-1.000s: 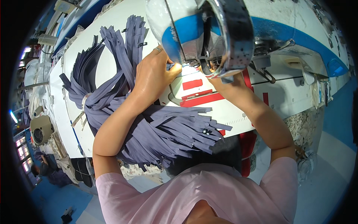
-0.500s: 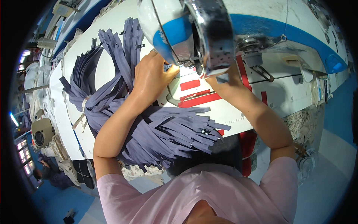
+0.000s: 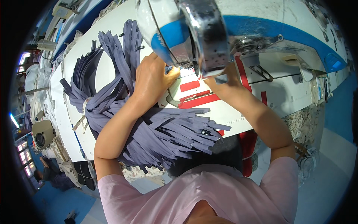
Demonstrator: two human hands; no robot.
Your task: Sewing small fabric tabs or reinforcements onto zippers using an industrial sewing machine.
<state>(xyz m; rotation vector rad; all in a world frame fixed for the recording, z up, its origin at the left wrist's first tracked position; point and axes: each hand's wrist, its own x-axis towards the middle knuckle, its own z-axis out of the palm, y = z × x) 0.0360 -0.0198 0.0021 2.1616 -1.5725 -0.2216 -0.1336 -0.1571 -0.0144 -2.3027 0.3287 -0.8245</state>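
Just below your fingers, a big pile of purple zippers [image 3: 149, 127] lies on the white table [image 3: 268, 100]. Your left hand [image 3: 151, 80] presses bunched fingers down by the needle. The sewing machine [image 3: 201, 33] hides your right hand [image 3: 222, 80], so I cannot tell its fingers.

Both hands [image 3: 153, 76] [image 3: 223, 80] under sewing machine head [image 3: 197, 33], beside grey-purple zippers [image 3: 149, 130].

Zipper pile [image 3: 149, 130] on table [image 3: 276, 97] left, sewing machine [image 3: 209, 33] behind, hands beneath it.
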